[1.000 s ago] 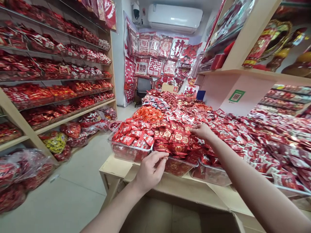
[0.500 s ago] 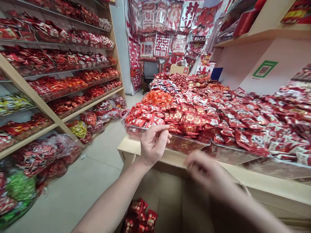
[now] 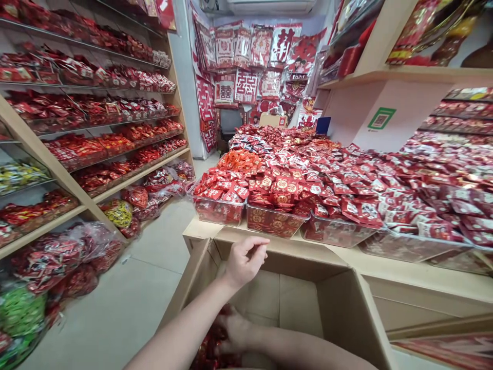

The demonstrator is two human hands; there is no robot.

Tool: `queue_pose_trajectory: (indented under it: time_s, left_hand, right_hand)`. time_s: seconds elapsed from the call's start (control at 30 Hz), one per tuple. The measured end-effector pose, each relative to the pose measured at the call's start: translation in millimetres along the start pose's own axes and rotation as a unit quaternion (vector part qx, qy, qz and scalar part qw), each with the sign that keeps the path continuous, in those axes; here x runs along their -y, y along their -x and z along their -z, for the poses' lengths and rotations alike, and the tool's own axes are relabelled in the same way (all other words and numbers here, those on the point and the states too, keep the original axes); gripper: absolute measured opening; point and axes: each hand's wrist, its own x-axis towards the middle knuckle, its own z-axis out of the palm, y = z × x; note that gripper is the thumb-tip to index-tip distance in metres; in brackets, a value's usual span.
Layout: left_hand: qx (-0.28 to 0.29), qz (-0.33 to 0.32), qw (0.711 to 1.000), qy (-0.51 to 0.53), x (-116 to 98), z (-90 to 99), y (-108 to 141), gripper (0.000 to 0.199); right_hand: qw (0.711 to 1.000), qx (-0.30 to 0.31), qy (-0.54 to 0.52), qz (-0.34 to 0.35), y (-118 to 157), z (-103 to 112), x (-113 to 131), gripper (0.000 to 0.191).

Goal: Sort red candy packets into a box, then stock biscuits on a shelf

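Observation:
My left hand (image 3: 245, 261) is held in the air over the cardboard box (image 3: 341, 298), its fingers curled in and closed, with nothing visible in them. Below it, my right hand (image 3: 235, 329) reaches down into the near left part of the box, among shiny red candy packets (image 3: 206, 349). Its fingers touch the packets but are blurred and partly hidden, so their grip is unclear. Just beyond the left hand stands a clear plastic bin (image 3: 277, 222) filled with red and gold packets.
More clear bins (image 3: 339, 231) of red wrapped sweets line the wooden counter (image 3: 416, 270). Glass shelves (image 3: 108, 121) full of red packets run along the left. Filled plastic bags (image 3: 69, 252) lie on the floor (image 3: 134, 293) below them. A wooden shelf (image 3: 385, 74) juts out at upper right.
My right hand has gone from near the counter edge down and left into the box. The left hand appears lower relative to the bins. The view has shifted, showing more of the box.

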Motion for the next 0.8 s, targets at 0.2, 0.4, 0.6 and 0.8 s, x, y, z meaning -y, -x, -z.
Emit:
queue_pose_trajectory:
  time_s: [0.2, 0.4, 0.6, 0.8]
  left_hand:
    - [0.023, 0.003, 0.999, -0.034, 10.3, -6.0, 2.0, 0.015]
    - [0.047, -0.028, 0.996, -0.075, 9.6, 4.5, 0.5, 0.017]
    - [-0.017, 0.087, 0.992, 0.094, -6.0, 8.7, -12.4, 0.029]
    - [0.090, 0.199, 0.958, 0.185, -18.2, -7.4, -15.3, 0.048]
  right_hand:
    - [0.995, -0.101, -0.001, 0.023, -6.5, 5.8, 18.9, 0.025]
    - [0.986, -0.154, 0.010, 0.064, 17.6, 43.0, 27.4, 0.022]
    - [0.929, -0.343, -0.114, 0.075, 92.9, 120.1, 45.7, 0.025]
    - [0.810, -0.492, -0.317, 0.041, 114.3, 143.6, 57.9, 0.025]
